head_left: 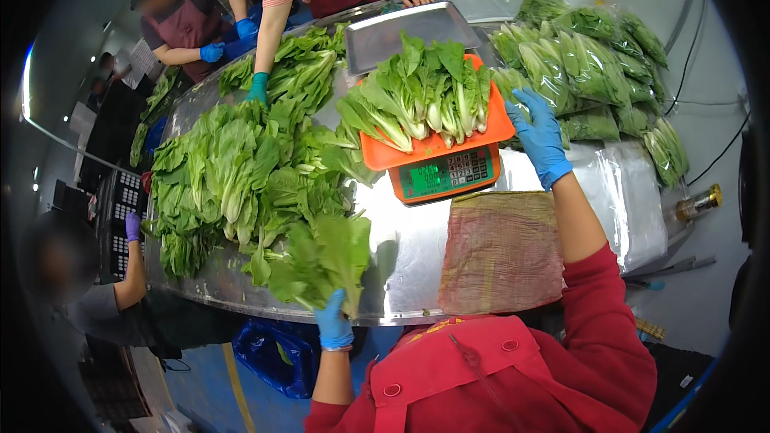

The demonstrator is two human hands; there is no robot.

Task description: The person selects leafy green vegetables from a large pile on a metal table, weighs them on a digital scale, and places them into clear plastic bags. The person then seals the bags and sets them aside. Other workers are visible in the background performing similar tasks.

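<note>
Lettuce [325, 261] gripped low, right hand [539, 135] outstretched

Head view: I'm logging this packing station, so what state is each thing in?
Left hand: gloved, gripping a leafy bunch.
Right hand: gloved, open, at the scale tray's edge.
Orange scale: display lit, tray loaded with greens.
Bagged greens: piled up.
Steel tray: bare.

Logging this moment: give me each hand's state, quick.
Left hand: closed on a bunch of leafy greens.
Right hand: open, holding nothing, beside the orange scale tray.
</note>
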